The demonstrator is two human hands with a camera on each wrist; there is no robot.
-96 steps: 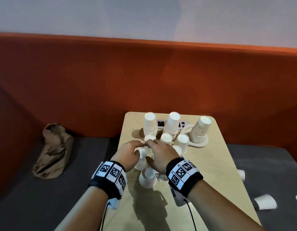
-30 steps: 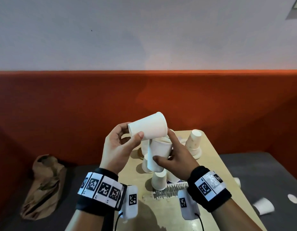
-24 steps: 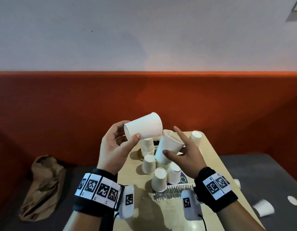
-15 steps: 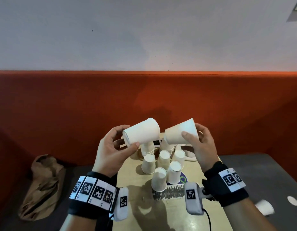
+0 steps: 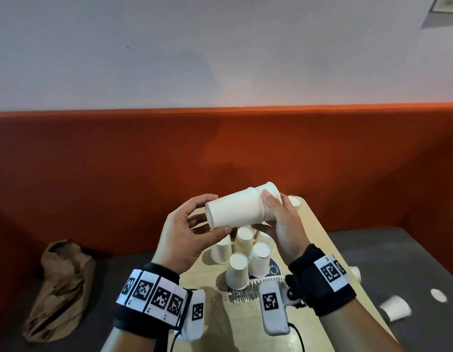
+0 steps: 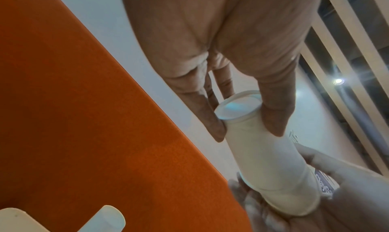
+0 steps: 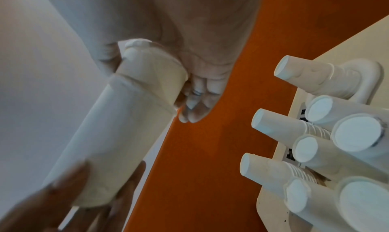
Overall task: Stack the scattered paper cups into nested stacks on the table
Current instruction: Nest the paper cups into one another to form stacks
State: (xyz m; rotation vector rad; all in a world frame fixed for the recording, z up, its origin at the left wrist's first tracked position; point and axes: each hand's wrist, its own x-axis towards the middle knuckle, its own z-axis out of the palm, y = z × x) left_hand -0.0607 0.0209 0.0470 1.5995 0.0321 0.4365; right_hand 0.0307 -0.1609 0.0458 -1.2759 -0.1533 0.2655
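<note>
Both hands, left hand [image 5: 184, 240] and right hand [image 5: 284, 224], are gripping nesting paper cups [image 5: 235, 208]; I'm judging them light, crushable, so holding walls gently.

Two bare forearms with marker bands and wrist cameras

Each wrist wears a black band [image 5: 322, 288] covered with white squares of black coded patterns. Under each wrist hangs a white camera box [image 5: 272, 307] with one coded square, and a thin black cable [image 5: 298, 335] leaves it.
</note>
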